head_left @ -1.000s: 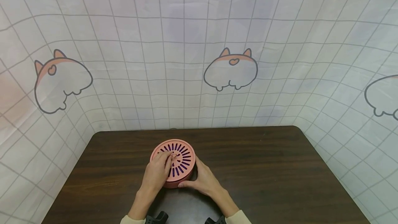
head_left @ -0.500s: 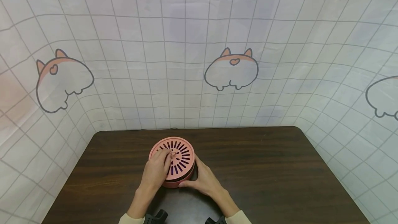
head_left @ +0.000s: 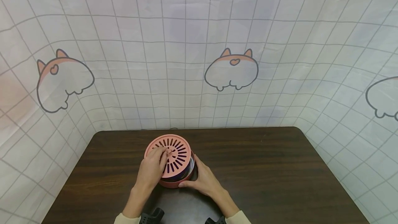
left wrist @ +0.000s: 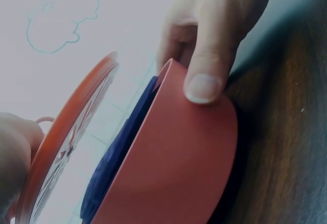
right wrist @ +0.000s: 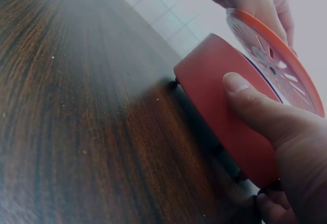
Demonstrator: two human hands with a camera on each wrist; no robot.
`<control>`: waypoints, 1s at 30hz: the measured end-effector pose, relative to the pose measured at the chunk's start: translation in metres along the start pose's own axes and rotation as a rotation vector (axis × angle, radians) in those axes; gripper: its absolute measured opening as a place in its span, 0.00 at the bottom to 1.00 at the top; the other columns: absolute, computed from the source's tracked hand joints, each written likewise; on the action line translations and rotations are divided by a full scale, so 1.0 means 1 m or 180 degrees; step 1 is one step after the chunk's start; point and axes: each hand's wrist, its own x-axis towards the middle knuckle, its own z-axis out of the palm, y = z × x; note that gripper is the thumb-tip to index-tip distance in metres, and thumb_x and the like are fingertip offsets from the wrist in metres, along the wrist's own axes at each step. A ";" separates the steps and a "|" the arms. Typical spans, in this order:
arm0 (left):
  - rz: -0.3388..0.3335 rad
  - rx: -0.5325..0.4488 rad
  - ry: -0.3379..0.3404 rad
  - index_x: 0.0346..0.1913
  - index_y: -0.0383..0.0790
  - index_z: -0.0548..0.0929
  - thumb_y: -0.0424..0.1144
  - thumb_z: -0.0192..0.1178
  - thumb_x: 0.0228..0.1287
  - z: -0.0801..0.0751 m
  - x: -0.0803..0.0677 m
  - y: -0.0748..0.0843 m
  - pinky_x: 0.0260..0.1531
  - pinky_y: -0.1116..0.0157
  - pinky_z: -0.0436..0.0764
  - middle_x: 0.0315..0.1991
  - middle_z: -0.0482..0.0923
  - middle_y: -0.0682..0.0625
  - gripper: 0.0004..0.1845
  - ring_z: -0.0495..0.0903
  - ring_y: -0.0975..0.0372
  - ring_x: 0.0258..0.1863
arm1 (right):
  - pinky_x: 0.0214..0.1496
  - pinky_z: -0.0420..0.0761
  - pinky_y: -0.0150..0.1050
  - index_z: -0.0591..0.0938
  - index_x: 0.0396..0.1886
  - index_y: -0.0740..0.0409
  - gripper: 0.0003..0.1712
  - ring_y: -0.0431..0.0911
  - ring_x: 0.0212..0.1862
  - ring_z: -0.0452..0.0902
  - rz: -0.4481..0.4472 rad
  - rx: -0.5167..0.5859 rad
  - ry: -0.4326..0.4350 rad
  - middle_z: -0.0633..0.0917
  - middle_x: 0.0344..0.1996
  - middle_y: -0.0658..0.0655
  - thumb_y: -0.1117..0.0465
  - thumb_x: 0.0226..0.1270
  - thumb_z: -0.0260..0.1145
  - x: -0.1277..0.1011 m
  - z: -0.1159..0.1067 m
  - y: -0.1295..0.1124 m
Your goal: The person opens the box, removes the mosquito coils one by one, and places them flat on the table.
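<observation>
A round pink slotted lid (head_left: 186, 150) is raised above its pink round base (head_left: 170, 184). My left hand (head_left: 151, 168) pinches the small ring (left wrist: 46, 119) at the lid's centre. In the left wrist view a gap separates lid and base, and something dark blue (left wrist: 116, 155) pokes above the base's rim; its kind cannot be told. My right hand (head_left: 206, 182) grips the base from the right, thumb against the near wall and fingers behind. Small dark feet (right wrist: 241, 175) under the base show in the right wrist view.
The base stands on a dark wood-grain table (head_left: 264, 172), left of its middle. White grid-patterned cloth (head_left: 149, 78) with cartoon corgi prints surrounds the table at the back and sides. Dark wrist straps (head_left: 152, 216) sit on both forearms.
My left hand has lifted the lid off the base and shifted it up and left, uncovering the base's right inside edge. The right hand and base have stayed in place.
</observation>
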 end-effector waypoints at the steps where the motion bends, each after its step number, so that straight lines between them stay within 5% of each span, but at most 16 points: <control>1: 0.0012 0.0006 0.0016 0.50 0.35 0.86 0.35 0.64 0.68 -0.001 0.000 -0.001 0.55 0.48 0.81 0.49 0.87 0.40 0.12 0.85 0.47 0.53 | 0.71 0.71 0.57 0.55 0.81 0.53 0.70 0.54 0.73 0.68 -0.0008 0.0010 0.0000 0.67 0.76 0.58 0.30 0.44 0.77 0.000 0.000 0.000; 20: -0.0020 0.0112 0.0239 0.46 0.32 0.86 0.32 0.65 0.65 -0.022 -0.003 -0.023 0.47 0.48 0.85 0.43 0.87 0.40 0.09 0.87 0.49 0.44 | 0.73 0.69 0.56 0.55 0.81 0.49 0.70 0.53 0.74 0.67 -0.0041 0.0048 0.0011 0.68 0.75 0.55 0.30 0.43 0.78 0.001 0.001 -0.001; 30: -0.0108 0.0162 0.0297 0.47 0.30 0.86 0.31 0.63 0.66 -0.037 -0.003 -0.037 0.47 0.47 0.85 0.41 0.87 0.39 0.09 0.86 0.48 0.43 | 0.73 0.69 0.58 0.55 0.81 0.55 0.71 0.56 0.74 0.66 -0.0006 0.0050 0.0029 0.67 0.75 0.60 0.30 0.43 0.78 0.000 0.002 -0.002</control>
